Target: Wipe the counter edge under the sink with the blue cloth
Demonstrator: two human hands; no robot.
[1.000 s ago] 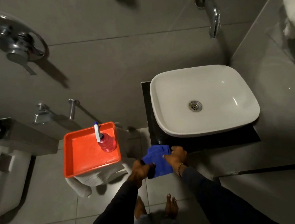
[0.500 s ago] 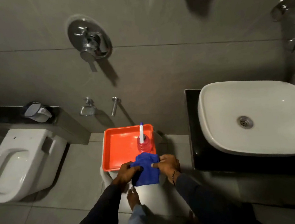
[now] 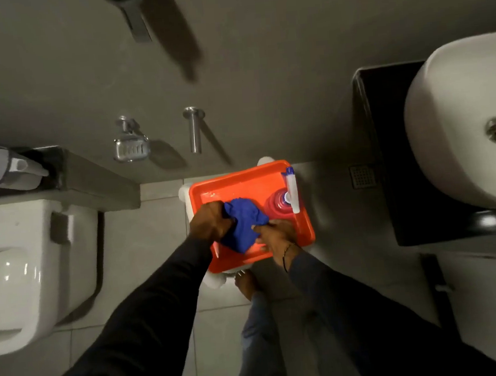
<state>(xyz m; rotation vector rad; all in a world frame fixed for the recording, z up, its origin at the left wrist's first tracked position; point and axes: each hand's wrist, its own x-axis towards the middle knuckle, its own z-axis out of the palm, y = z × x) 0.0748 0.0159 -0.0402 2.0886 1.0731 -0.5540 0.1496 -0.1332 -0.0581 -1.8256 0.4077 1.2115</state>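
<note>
Both hands are bunched on the blue cloth [image 3: 244, 227] over the orange tray [image 3: 234, 186]: left hand [image 3: 211, 224] gripping its 9 o'clock side, right hand [image 3: 276, 234] pinching the 4 o'clock corner. The black worktop [image 3: 387, 151] under the sink [image 3: 458, 103] sits well off at 3 o'clock, so I'd guess the right hand leads.

Orange tray [image 3: 240, 185] sits on white stool [image 3: 215, 279]; on tray: 1 red spray bottle [image 3: 278, 204], upright, and bunched blue cloth [image 3: 244, 227].
</note>
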